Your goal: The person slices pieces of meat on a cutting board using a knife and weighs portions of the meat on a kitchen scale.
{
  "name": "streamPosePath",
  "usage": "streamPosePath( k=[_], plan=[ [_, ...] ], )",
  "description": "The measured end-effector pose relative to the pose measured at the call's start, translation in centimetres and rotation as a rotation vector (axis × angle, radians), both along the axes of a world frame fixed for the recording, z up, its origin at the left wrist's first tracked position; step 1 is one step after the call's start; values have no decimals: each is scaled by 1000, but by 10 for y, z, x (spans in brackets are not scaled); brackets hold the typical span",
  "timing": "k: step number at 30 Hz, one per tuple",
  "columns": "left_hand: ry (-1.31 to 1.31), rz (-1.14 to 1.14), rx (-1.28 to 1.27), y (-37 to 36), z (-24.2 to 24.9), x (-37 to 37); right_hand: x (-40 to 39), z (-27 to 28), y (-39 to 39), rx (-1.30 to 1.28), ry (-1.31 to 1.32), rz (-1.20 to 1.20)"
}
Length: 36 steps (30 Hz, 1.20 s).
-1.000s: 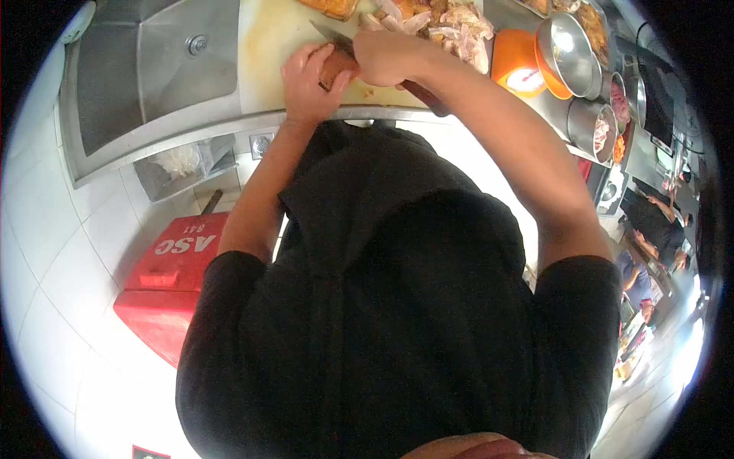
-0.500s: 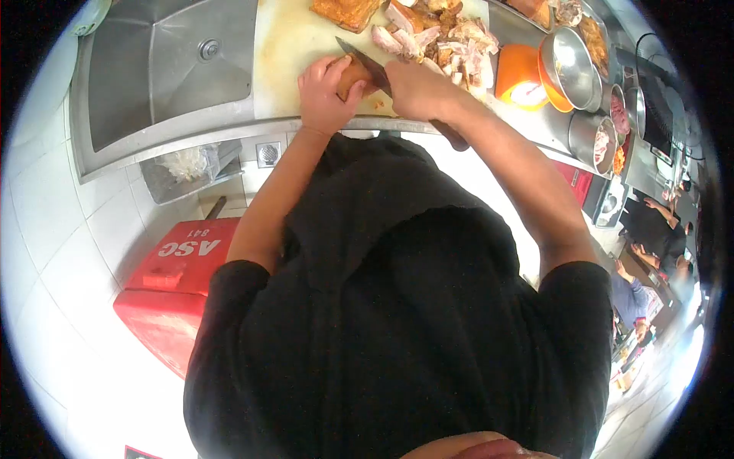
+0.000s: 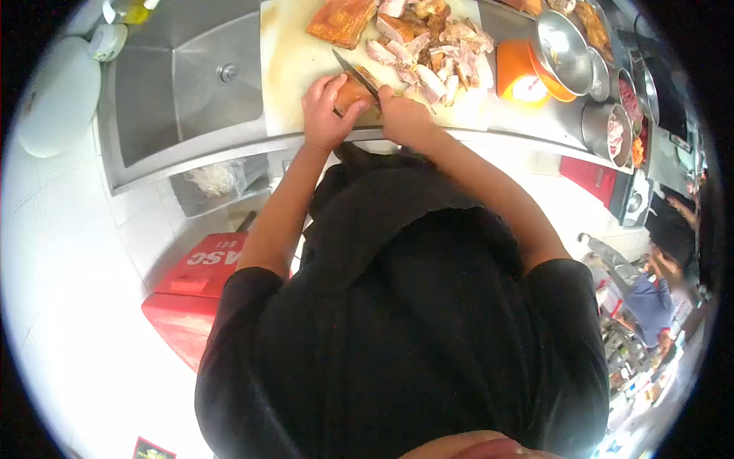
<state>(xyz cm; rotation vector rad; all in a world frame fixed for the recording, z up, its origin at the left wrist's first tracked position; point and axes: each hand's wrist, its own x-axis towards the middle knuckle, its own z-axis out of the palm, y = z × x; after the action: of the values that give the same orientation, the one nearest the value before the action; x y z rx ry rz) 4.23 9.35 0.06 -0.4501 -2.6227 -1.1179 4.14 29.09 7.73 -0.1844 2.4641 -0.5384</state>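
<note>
On the pale cutting board (image 3: pixel 287 84), my left hand (image 3: pixel 327 111) presses and grips a browned piece of meat (image 3: pixel 355 92), its thumb along the near side. My right hand (image 3: pixel 405 118) is closed on a long dark knife (image 3: pixel 353 70), whose blade lies across that piece and points to the far left. The handle is mostly hidden by the hand. Beyond the knife lies a larger browned slab (image 3: pixel 341 21). A pile of cut pale meat (image 3: pixel 432 53) spreads to the right of it.
A steel sink (image 3: pixel 218 76) is left of the board. On the right stand an orange scale (image 3: pixel 521 73) with a metal bowl (image 3: pixel 564 50), and more steel bowls (image 3: pixel 604 134). A red box (image 3: pixel 199 268) is below left. Other people are at far right.
The view has shifted, so the sink and red box appear farther right. My right hand has drawn the knife nearer to me, and its handle no longer shows below the hand.
</note>
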Motion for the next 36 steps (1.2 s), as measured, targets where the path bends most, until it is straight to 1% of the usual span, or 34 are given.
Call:
streamPosePath(
  k=[2, 4, 7, 8, 10, 13, 14, 17, 20, 23, 25, 27, 28, 29, 31, 32, 33, 36],
  plan=[
    [-31, -77, 23, -7, 2, -5, -10, 4, 11, -55, 1, 2],
    [-55, -102, -39, -11, 15, -3, -17, 11, 28, -132, -24, 6],
    [-77, -120, -140, -8, 35, -1, 1, 6, 47, -146, 200, 20],
    [-79, -113, -189, -6, 43, -1, 6, 9, 53, -141, 172, -29],
    [-71, -102, -279, -2, 53, -1, 18, 36, 63, -134, 107, -118],
    [-186, -156, -400, 4, 66, -5, 37, 35, 90, -210, 180, -169],
    [-175, -144, -434, 3, 57, -7, 42, 37, 100, -224, 183, -188],
    [-231, -120, -484, 9, 68, -10, 55, 38, 125, -273, 170, -256],
    [-362, -48, -133, 6, 58, -17, 73, 31, 148, -325, 140, -317],
    [-596, 2, 274, 1, 55, -25, 94, 28, 166, -345, 158, -332],
    [-660, 1, 407, 23, 95, -27, 105, 24, 177, -350, 125, -336],
    [-680, -27, 511, 46, 121, -40, 114, 13, 187, -386, 184, -322],
    [-622, -51, 408, 55, 130, -52, 118, 9, 192, -400, 215, -319],
    [-567, -122, 451, 70, 136, -63, 121, 6, 197, -402, 210, -317],
    [-467, -268, 547, 122, 175, -77, 124, 8, 205, -401, 195, -318],
    [-452, -314, 495, 149, 198, -81, 126, 11, 211, -393, 167, -301],
    [-389, -358, 383, 168, 206, -94, 128, 14, 217, -388, 165, -311],
    [-186, -521, 182, 239, 229, -123, 135, 23, 227, -398, 180, -330]
  ],
)
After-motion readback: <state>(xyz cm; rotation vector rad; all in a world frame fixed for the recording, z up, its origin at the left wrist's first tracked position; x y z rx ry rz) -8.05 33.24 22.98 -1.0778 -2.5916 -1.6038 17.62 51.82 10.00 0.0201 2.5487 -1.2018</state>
